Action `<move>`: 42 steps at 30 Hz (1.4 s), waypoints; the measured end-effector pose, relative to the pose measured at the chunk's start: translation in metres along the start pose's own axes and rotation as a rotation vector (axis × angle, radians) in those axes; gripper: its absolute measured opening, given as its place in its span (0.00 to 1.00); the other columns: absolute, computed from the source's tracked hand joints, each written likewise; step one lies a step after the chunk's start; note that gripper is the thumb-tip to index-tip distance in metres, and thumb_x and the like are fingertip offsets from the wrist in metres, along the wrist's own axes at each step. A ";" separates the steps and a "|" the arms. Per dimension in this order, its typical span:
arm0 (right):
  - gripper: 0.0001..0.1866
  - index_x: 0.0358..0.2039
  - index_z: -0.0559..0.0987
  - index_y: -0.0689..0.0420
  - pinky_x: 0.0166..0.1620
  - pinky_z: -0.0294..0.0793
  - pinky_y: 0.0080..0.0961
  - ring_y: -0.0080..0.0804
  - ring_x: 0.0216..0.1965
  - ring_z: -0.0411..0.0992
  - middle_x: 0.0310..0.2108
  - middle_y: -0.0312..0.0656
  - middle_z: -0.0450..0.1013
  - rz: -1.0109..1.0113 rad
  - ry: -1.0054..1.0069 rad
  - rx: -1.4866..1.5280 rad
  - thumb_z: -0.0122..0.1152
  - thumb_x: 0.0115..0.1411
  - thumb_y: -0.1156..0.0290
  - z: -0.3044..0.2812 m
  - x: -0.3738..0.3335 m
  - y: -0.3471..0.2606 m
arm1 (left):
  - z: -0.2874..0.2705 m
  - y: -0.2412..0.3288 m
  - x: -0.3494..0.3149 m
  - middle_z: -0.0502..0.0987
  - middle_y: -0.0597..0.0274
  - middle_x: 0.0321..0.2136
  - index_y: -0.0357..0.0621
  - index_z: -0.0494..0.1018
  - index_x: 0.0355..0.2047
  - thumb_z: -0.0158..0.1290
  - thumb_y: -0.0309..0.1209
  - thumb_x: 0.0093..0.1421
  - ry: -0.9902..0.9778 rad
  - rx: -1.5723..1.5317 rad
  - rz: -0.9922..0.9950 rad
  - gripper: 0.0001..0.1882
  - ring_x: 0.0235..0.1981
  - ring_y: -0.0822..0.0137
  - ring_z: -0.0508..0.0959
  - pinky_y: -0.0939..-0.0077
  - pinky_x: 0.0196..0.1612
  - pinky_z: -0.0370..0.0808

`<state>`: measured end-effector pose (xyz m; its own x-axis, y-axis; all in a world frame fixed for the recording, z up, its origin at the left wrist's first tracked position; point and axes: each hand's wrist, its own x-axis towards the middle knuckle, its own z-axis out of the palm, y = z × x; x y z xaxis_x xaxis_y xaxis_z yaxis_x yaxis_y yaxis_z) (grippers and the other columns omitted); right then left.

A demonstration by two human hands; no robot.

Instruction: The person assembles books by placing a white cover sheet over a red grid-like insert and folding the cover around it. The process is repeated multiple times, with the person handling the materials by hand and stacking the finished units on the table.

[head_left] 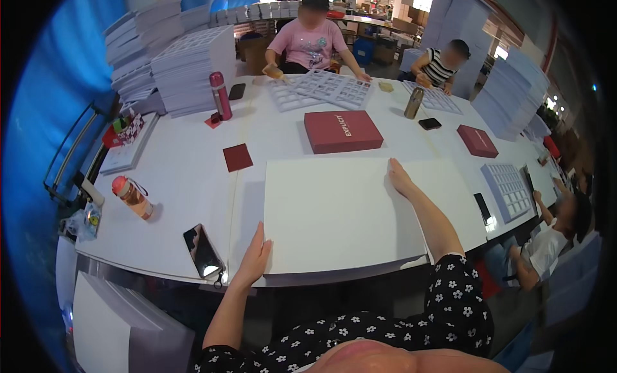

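Note:
A large plain white board (334,212) lies in front of me, its near edge hanging slightly past the table edge. My left hand (256,257) holds its left edge near the front corner, thumb pointing up along the side. At the far right corner, my right hand (400,178) grips the opposite edge, with part of its fingers hidden. Just beyond the board sits a closed dark red box (342,132) with pale lettering on the lid. A dark red square card (238,157) rests left of it.
A phone (202,251) and a pink-capped bottle (133,197) stand to the left, with a pink thermos (220,97) farther back. Tall stacks of white trays (193,71) rise behind. Co-workers sit across and at right, near compartment trays (331,88) and a smaller red box (477,141).

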<state>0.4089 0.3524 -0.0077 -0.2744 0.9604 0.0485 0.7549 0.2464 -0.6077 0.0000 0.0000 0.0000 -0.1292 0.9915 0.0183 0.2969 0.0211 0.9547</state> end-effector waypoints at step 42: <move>0.35 0.66 0.59 0.62 0.69 0.51 0.42 0.53 0.70 0.49 0.69 0.58 0.50 0.012 0.153 -0.405 0.49 0.67 0.52 0.004 0.018 -0.080 | -0.020 -0.003 0.192 0.77 0.49 0.40 0.36 0.76 0.50 0.57 0.44 0.61 0.475 0.157 0.000 0.25 0.38 0.56 0.78 0.64 0.43 0.74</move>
<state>0.3413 0.3492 0.0384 -0.1956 0.9643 0.1786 0.9388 0.2368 -0.2503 -0.0443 0.1880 0.0068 -0.5346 0.8242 0.1868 0.4312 0.0759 0.8990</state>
